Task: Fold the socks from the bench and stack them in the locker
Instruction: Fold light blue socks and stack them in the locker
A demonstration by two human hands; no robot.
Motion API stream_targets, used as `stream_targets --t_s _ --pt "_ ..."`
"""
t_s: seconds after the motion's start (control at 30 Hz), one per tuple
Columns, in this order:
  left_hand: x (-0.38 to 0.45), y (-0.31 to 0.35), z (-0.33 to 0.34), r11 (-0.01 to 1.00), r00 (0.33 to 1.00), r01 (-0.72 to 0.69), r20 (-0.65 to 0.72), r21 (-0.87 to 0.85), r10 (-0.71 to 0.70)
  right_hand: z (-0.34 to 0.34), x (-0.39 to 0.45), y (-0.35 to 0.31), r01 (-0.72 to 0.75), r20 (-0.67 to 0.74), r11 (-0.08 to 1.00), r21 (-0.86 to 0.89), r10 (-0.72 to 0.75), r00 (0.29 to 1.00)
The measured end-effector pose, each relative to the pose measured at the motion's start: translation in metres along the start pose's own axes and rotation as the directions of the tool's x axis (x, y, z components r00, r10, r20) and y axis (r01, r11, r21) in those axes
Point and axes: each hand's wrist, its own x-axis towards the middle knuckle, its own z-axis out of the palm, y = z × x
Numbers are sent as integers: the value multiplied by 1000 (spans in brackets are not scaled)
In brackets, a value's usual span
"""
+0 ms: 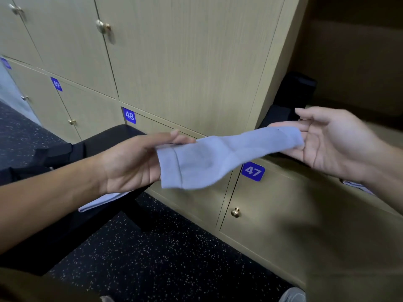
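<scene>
A light blue sock [218, 158] is stretched flat in the air between my two hands, in front of the lockers. My left hand [133, 162] pinches its cuff end between thumb and fingers. My right hand [333, 138] holds the toe end, palm up, fingers partly spread. Another light blue sock [102, 200] lies on the black bench [109, 136] under my left wrist. The open locker [349, 62] is at the upper right, with dark folded items [292, 99] inside at its front edge. A pale piece of cloth [357, 186] shows under my right wrist.
Wooden locker doors with brass knobs fill the back; blue plates read 48 [129, 115] and 47 [253, 171]. The open locker door [316, 214] hangs at the lower right. Black speckled floor [165, 258] lies below. Shoe tips [292, 296] show at the bottom edge.
</scene>
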Motion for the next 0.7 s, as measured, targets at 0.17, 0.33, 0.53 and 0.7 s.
stream_targets --t_s 0.17,0.33,0.53,0.7 --pt "-8 11 -4 981 991 -13 126 -195 38 -9 -6 -3 -124 75 991 -45 127 989" --pt "-6 14 -12 942 945 -76 279 -326 173 -6 -8 2 -153 143 978 -145 174 974" --pt "0 7 3 972 977 -212 -26 -104 210 2 -8 17 -126 117 916 -381 183 976" --pt "4 -5 2 969 921 -216 -304 121 243 12 -3 28 52 29 821 -569 -43 999"
